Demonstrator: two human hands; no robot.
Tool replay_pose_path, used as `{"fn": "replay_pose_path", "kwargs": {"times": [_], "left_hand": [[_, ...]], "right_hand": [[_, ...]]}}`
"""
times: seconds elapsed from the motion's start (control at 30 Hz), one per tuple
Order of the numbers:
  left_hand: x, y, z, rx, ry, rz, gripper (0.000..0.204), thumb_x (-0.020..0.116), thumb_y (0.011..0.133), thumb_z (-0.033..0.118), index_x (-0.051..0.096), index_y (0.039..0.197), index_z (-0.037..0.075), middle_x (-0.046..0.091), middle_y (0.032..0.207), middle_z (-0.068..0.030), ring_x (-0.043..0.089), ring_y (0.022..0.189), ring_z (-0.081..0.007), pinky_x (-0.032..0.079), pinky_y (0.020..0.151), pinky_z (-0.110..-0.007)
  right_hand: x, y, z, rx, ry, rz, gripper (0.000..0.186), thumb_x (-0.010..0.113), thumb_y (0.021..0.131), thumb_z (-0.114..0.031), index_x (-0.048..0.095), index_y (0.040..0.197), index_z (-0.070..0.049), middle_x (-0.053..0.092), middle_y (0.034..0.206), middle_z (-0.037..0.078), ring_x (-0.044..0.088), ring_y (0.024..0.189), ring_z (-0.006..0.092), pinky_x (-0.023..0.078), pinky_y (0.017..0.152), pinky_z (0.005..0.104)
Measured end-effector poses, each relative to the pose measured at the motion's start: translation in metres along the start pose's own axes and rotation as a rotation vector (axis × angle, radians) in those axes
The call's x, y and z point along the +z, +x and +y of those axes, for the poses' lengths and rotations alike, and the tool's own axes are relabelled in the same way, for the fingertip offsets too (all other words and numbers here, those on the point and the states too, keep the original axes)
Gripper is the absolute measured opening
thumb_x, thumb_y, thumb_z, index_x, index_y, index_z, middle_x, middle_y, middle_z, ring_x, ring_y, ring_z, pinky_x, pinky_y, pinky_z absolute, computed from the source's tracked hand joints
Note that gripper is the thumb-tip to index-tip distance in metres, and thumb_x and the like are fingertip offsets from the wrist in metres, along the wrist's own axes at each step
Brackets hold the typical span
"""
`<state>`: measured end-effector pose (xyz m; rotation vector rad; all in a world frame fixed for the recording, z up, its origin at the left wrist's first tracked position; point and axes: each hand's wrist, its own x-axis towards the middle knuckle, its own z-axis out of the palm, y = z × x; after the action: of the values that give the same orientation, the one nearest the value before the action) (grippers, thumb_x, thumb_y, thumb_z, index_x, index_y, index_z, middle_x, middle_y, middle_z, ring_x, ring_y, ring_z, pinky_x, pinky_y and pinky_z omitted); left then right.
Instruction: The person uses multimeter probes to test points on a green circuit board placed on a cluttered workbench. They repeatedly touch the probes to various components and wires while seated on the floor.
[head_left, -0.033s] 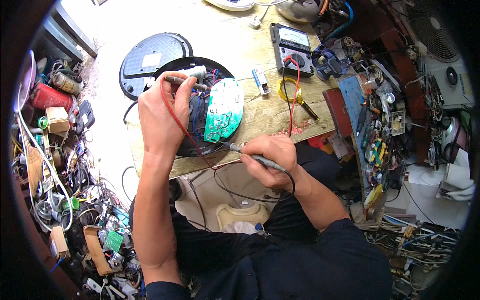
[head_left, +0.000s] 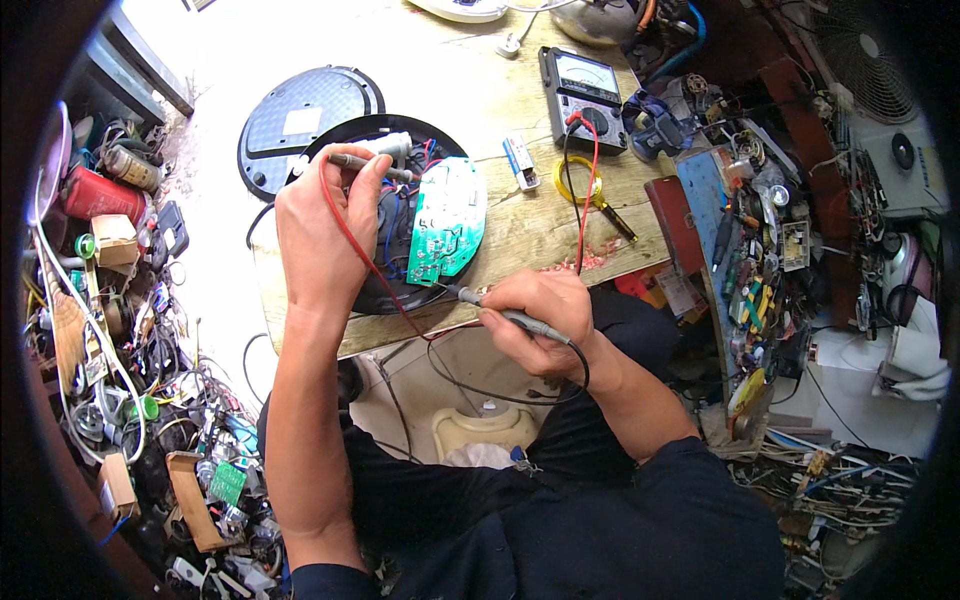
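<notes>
A green circuit board (head_left: 447,215) lies in an open round black housing (head_left: 440,128) with wires inside. My left hand (head_left: 330,225) is closed round a grey test probe (head_left: 362,162) with a red lead, its front end pointing to the board's upper left edge. In my right hand (head_left: 540,320) is a second grey test probe (head_left: 522,318) with a black lead, its tip at the board's lower edge; whether either tip touches, I cannot tell. Both leads run to an analog multimeter (head_left: 585,95) with a dial at the back right.
A round black cover (head_left: 300,115) lies behind the housing on the wooden table (head_left: 500,225). To the right are a small blue-and-white box (head_left: 520,163) and a yellow-rimmed magnifying glass (head_left: 578,180). Cluttered parts and a blue tool board (head_left: 703,200) flank the table.
</notes>
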<state>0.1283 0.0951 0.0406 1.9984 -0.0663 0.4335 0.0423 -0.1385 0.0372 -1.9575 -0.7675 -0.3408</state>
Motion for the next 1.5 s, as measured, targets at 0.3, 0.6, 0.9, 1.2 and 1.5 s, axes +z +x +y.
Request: {"fn": "replay_pose_path", "kwargs": {"times": [0.3,0.6,0.9,1.2,1.5], "left_hand": [[-0.001,0.001,0.001,-0.007,0.005,-0.026,0.021,0.076,0.102,0.014,0.073,0.102,-0.006,0.073,0.074,-0.0111,0.064,0.064,-0.0109,0.049,0.061,-0.028],[0.000,0.000,0.000,-0.009,-0.027,-0.014,0.019,0.076,0.101,0.013,0.073,0.100,-0.007,0.071,0.070,-0.0114,0.062,0.060,-0.0096,0.047,0.056,-0.028],[-0.002,0.001,0.005,-0.059,-0.001,-0.061,0.019,0.075,0.103,0.014,0.074,0.103,-0.005,0.075,0.079,-0.0068,0.063,0.071,-0.0066,0.049,0.064,-0.025],[0.003,0.002,-0.001,0.054,0.044,0.027,0.021,0.079,0.097,0.017,0.075,0.093,-0.003,0.063,0.059,-0.0112,0.057,0.049,-0.0150,0.045,0.051,-0.032],[0.002,0.002,-0.002,0.105,0.060,0.049,0.020,0.078,0.096,0.017,0.074,0.093,-0.002,0.067,0.064,-0.0171,0.067,0.053,-0.0285,0.052,0.055,-0.037]], "right_hand": [[0.000,-0.001,0.001,-0.012,0.000,0.004,0.015,0.079,0.083,0.002,0.070,0.094,-0.003,0.072,0.081,0.010,0.072,0.065,0.0275,0.055,0.058,0.0377],[-0.001,0.000,-0.001,-0.001,0.006,0.000,0.014,0.078,0.083,0.002,0.069,0.093,-0.002,0.072,0.082,0.010,0.073,0.067,0.0265,0.056,0.059,0.0371],[-0.002,-0.001,-0.001,0.000,0.002,-0.003,0.014,0.077,0.083,0.002,0.069,0.093,-0.002,0.072,0.081,0.010,0.073,0.066,0.0271,0.056,0.058,0.0378],[-0.002,-0.004,0.004,-0.020,-0.039,-0.018,0.019,0.079,0.083,-0.002,0.069,0.099,-0.005,0.071,0.078,0.012,0.071,0.062,0.0290,0.055,0.056,0.0389],[0.001,0.001,0.000,-0.049,-0.062,-0.036,0.023,0.079,0.082,0.002,0.067,0.101,-0.004,0.073,0.079,0.012,0.072,0.063,0.0282,0.054,0.057,0.0368]]}}
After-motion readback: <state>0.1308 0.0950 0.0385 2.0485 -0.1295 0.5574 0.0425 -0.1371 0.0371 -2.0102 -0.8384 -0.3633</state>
